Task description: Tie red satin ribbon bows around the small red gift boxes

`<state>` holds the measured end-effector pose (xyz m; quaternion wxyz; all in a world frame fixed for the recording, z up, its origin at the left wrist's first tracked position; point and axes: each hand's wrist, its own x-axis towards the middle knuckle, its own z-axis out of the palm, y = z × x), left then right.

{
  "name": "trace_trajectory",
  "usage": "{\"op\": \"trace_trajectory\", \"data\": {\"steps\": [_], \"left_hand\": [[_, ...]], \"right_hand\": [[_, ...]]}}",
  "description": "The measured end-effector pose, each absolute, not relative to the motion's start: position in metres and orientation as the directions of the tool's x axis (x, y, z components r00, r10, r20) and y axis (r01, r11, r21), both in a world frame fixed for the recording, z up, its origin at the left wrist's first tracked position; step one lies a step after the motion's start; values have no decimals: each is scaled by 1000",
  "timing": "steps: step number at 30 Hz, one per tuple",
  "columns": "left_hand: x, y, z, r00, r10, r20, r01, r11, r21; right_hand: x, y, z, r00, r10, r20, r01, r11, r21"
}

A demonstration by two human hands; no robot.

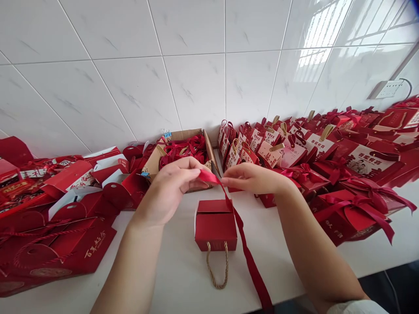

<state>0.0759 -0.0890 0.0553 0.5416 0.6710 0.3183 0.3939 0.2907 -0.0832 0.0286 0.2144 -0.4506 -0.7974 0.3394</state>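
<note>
A red ribbon stretches between my hands and trails down past the table's front edge. My left hand pinches it between thumb and fingers. My right hand has its fingers closed at the ribbon where it turns downward; the fingertips are partly hidden. Below both hands a small red gift box sits on the white table, its top flaps folded over with a narrow gap between them. A twisted gold cord handle hangs from its near side and lies on the table. The ribbon runs along the box's right side.
Behind my hands stands a cardboard box of red ribbons, with blue binder clips on it. Open red boxes and wrapped packets crowd the left. Several finished-looking red boxes with bows fill the right. A tiled wall rises behind.
</note>
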Motion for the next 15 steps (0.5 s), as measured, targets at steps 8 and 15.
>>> {"op": "trace_trajectory", "data": {"steps": [8,15], "left_hand": [[60,-93,67,428,879,209,-311,-74,948],[52,-99,72,465,813,350,-377,-176,909]], "right_hand": [[249,-100,34,-573,772,276,-8,331,-944],[244,-122,39,-459,791,405,-282,303,-910]]}}
